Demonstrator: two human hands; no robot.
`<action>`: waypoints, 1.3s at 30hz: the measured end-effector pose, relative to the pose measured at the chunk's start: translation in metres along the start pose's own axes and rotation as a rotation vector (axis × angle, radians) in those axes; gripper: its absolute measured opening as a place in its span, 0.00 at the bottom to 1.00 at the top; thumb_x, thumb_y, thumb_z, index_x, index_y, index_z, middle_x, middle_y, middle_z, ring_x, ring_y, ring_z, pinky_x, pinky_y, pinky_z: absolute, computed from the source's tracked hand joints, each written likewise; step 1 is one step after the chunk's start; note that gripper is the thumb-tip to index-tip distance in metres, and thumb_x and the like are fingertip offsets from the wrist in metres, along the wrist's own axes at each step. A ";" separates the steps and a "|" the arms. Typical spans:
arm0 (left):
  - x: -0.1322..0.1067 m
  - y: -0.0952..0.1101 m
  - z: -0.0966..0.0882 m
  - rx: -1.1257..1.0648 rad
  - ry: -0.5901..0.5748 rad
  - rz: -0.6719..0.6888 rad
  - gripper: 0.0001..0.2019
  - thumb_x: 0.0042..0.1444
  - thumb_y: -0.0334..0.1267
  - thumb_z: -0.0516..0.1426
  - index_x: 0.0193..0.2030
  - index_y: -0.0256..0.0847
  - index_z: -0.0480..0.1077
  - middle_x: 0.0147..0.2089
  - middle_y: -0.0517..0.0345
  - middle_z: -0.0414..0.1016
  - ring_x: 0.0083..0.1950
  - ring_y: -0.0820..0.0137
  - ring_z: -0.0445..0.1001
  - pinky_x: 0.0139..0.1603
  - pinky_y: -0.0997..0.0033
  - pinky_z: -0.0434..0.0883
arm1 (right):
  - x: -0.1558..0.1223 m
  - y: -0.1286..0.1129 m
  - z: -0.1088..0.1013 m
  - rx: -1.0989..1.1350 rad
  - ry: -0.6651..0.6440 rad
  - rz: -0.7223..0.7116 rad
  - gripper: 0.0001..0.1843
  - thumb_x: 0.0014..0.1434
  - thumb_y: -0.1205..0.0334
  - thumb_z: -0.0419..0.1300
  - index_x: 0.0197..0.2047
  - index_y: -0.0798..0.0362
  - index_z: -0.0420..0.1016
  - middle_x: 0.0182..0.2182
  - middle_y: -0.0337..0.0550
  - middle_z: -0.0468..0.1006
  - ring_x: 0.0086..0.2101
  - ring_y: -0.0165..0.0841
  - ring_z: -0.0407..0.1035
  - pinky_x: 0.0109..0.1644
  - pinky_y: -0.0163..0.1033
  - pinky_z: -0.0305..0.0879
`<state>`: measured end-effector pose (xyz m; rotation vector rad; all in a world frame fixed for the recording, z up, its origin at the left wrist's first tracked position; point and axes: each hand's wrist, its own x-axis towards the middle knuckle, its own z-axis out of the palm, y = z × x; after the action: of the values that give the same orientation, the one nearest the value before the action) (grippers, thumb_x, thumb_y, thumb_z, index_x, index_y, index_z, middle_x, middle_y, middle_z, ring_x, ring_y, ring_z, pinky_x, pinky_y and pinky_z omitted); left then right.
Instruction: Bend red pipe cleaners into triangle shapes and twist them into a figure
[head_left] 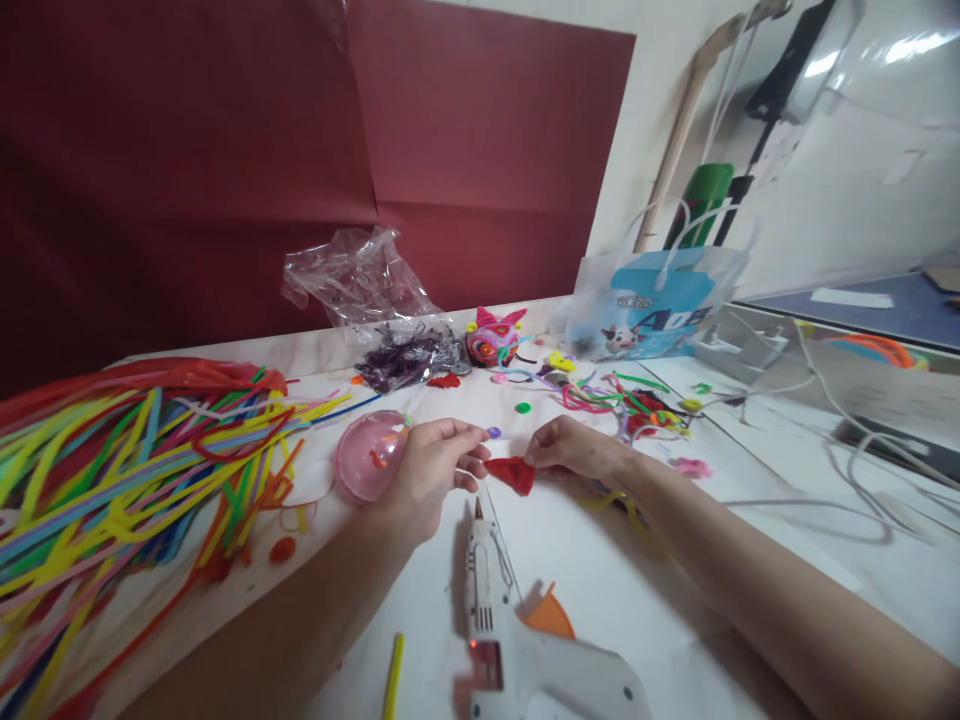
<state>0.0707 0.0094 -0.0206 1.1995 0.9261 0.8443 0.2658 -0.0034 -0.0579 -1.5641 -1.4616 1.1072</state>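
A small red fuzzy triangular piece [513,475] is held just above the white table, beyond the nozzle of a hot glue gun. My right hand [576,448] pinches its right side between thumb and fingers. At its left tip, the curled fingers of my left hand [442,468] close on the pointed end. The white glue gun [487,590] lies on the table below my hands, nozzle pointing away, a small red light on its body and its orange trigger [551,612] showing. Beside my left hand is a clear pinkish dome [367,455] with orange bits.
Many coloured pipe cleaners [127,480] cover the left side. At the back are a crinkled clear plastic bag [367,280], a colourful fuzzy mask-like figure [495,338] and a blue-and-white carrier bag [652,305]. White cables [855,450] run along the right. A yellow stick [394,675] lies in front.
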 end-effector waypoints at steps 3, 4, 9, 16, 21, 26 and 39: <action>-0.001 0.001 0.002 0.011 -0.018 -0.002 0.04 0.47 0.33 0.56 0.27 0.33 0.67 0.24 0.56 0.70 0.20 0.79 0.66 0.19 0.79 0.60 | 0.007 0.006 0.002 -0.100 0.018 0.021 0.07 0.41 0.65 0.60 0.16 0.56 0.71 0.10 0.32 0.64 0.13 0.23 0.54 0.16 0.30 0.46; -0.001 0.001 0.002 0.013 -0.022 -0.006 0.04 0.47 0.33 0.56 0.27 0.33 0.67 0.24 0.56 0.70 0.20 0.79 0.66 0.19 0.79 0.60 | 0.008 0.007 0.002 -0.134 0.026 0.027 0.06 0.42 0.65 0.60 0.17 0.56 0.72 0.11 0.33 0.65 0.14 0.23 0.54 0.16 0.30 0.47; 0.001 0.000 0.002 0.022 -0.046 -0.031 0.05 0.48 0.33 0.55 0.27 0.32 0.67 0.24 0.56 0.70 0.20 0.79 0.65 0.18 0.80 0.59 | 0.011 0.004 0.001 -0.323 0.052 0.048 0.07 0.44 0.62 0.60 0.28 0.56 0.74 0.16 0.35 0.69 0.18 0.26 0.59 0.21 0.31 0.53; 0.001 0.000 0.002 0.084 -0.071 -0.029 0.05 0.49 0.33 0.55 0.28 0.32 0.67 0.24 0.57 0.69 0.20 0.80 0.65 0.18 0.81 0.60 | 0.006 -0.002 0.007 -0.503 0.078 0.027 0.05 0.38 0.65 0.64 0.20 0.54 0.71 0.18 0.38 0.69 0.23 0.31 0.62 0.25 0.34 0.51; 0.000 0.000 0.004 0.119 -0.077 -0.009 0.06 0.50 0.34 0.55 0.28 0.33 0.66 0.25 0.57 0.69 0.21 0.79 0.65 0.18 0.81 0.60 | 0.001 0.006 0.009 -0.359 0.082 -0.002 0.06 0.38 0.66 0.64 0.17 0.54 0.69 0.15 0.36 0.67 0.20 0.28 0.59 0.23 0.34 0.50; 0.000 -0.001 0.002 0.148 -0.012 0.054 0.06 0.51 0.35 0.55 0.29 0.32 0.66 0.27 0.56 0.69 0.22 0.79 0.65 0.18 0.81 0.60 | -0.008 0.001 0.008 -0.011 0.114 -0.029 0.11 0.42 0.57 0.61 0.19 0.53 0.64 0.10 0.33 0.63 0.13 0.26 0.57 0.17 0.32 0.52; -0.021 0.009 0.010 -0.145 -0.362 0.024 0.12 0.52 0.40 0.56 0.36 0.31 0.69 0.32 0.51 0.73 0.29 0.75 0.73 0.30 0.77 0.68 | -0.044 -0.047 0.037 0.537 0.375 -0.297 0.18 0.39 0.54 0.69 0.20 0.55 0.65 0.10 0.34 0.69 0.11 0.24 0.61 0.14 0.29 0.56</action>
<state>0.0713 -0.0123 -0.0079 1.1888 0.5478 0.6721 0.2146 -0.0440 -0.0236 -1.0629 -0.9955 0.8764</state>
